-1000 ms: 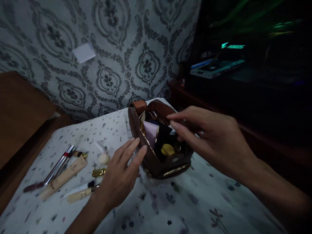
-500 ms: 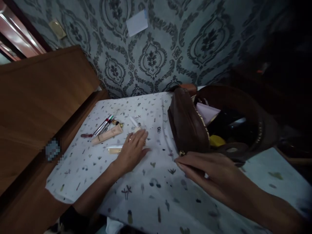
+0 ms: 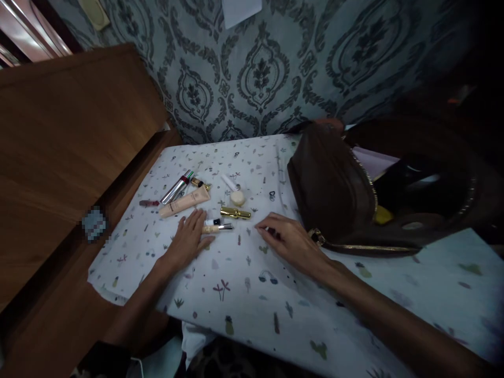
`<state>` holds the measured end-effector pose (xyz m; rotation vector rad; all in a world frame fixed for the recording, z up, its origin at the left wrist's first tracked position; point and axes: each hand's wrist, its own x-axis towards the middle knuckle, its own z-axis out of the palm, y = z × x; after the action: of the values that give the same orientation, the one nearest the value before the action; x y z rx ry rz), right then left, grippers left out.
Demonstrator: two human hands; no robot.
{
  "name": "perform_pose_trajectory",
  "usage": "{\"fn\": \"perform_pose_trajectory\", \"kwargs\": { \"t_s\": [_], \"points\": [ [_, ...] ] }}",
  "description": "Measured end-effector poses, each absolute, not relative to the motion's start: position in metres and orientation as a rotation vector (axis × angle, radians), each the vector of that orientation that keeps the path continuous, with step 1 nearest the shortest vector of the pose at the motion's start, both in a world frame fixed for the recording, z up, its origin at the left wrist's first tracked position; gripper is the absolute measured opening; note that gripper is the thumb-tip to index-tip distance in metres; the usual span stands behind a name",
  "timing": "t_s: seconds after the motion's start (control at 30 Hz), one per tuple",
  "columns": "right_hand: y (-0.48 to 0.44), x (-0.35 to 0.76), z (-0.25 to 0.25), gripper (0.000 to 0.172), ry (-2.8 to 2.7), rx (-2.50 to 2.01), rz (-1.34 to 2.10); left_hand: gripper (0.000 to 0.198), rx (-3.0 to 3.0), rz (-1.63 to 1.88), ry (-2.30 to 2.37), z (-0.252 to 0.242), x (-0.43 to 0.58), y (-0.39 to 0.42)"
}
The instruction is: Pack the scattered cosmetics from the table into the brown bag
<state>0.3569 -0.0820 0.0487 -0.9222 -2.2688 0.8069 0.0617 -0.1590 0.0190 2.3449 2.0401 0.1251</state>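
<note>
My left hand [image 3: 188,239] lies with its fingers apart on the patterned cloth [image 3: 252,310], touching the near end of a clear tube of beige makeup with a silver cap [image 3: 224,227]. Its fingers partly cover that tube and a black-capped item [image 3: 216,222] beside it. My right hand [image 3: 289,239] is in front of the bag, thumb and index tips together, nothing visible between them. Left of its fingertips rests a gold lipstick tube [image 3: 235,212]. Beyond are a round cream-coloured item [image 3: 237,197], a white stick [image 3: 228,182], a beige squeeze tube [image 3: 185,202] and a silver tube [image 3: 177,187].
A brown leather bag [image 3: 326,184] stands unzipped on the right, with a pale purple item [image 3: 376,161] and a yellow item [image 3: 382,215] inside. A wooden panel [image 3: 79,131] borders the left side. Patterned wallpaper [image 3: 262,73] rises behind.
My right hand has left the bag's zip corner and moved left over the cloth. My left hand has shifted left, uncovering the gold lipstick tube and round item. The view has tilted down.
</note>
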Motion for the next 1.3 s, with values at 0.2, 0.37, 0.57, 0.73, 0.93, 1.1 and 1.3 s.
{"fn": "perform_pose_trajectory", "kwargs": {
  "t_s": [0.2, 0.37, 0.57, 0.73, 0.93, 1.1, 1.3],
  "points": [
    [-0.072, 0.329, 0.035, 0.03, -2.255, -1.117, 0.739, 0.04, 2.4, 0.277, 1.928, 0.03, 0.062, -0.163],
    [-0.069, 0.312, 0.034, 0.031, -2.393, -1.303, 0.682, 0.031, 2.438, 0.398, 1.818, 0.041, 0.062, -0.156],
    [-0.067, 0.31, 0.028, 0.022, -2.307, -1.305, 0.711, 0.03, 2.461, 0.313, 1.702, 0.057, 0.061, -0.139],
    [-0.063, 0.318, 0.023, 0.022, -2.14, -1.165, 0.823, 0.037, 2.469, 0.423, 1.678, 0.064, 0.071, -0.123],
    [-0.065, 0.319, 0.016, 0.024, -2.028, -1.105, 0.859, 0.035, 2.272, 0.276, 2.237, 0.055, 0.06, -0.091],
    [-0.065, 0.317, 0.007, 0.021, -2.02, -1.066, 0.824, 0.026, 2.143, 0.205, 2.337, 0.049, 0.026, -0.087],
    [-0.066, 0.317, 0.006, 0.02, -2.106, -1.011, 0.747, 0.033, 2.255, 0.28, 2.106, 0.05, 0.004, -0.094]
  ]
}}
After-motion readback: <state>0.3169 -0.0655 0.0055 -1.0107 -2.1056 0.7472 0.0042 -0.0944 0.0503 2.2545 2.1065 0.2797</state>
